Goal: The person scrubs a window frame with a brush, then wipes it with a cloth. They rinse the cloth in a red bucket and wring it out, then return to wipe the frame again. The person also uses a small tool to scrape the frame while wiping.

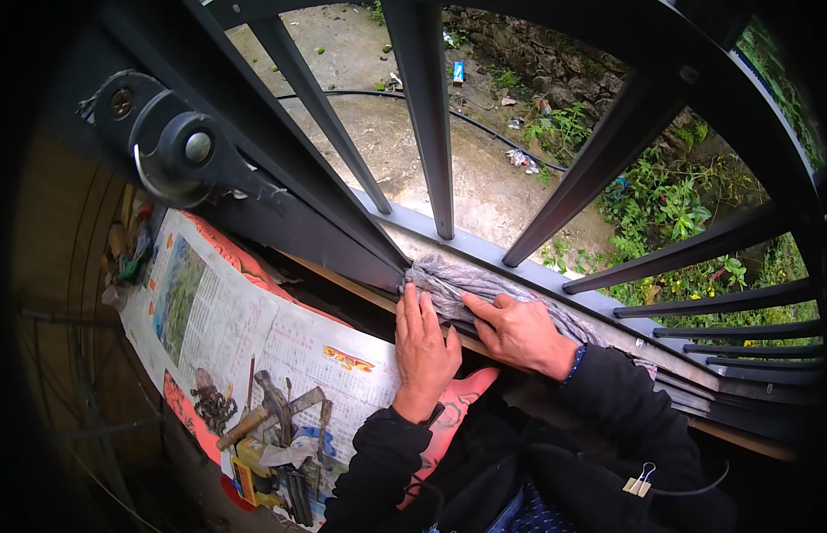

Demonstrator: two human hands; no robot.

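The left hand [422, 355] is lying flat, the right hand [524, 333] curling, hold unclear, on grey cloth [495, 282] edging the sill [651, 354] beside open-gapped bars [422, 115].

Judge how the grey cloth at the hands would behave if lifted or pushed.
The grey cloth is probably floppy: its bunched, wrinkled folds suggest it would sag if lifted. Pushed, it would likely crumple rather than roll, as it lies in a long, creased strip. It may drag a little, with the left hand and right hand against it.
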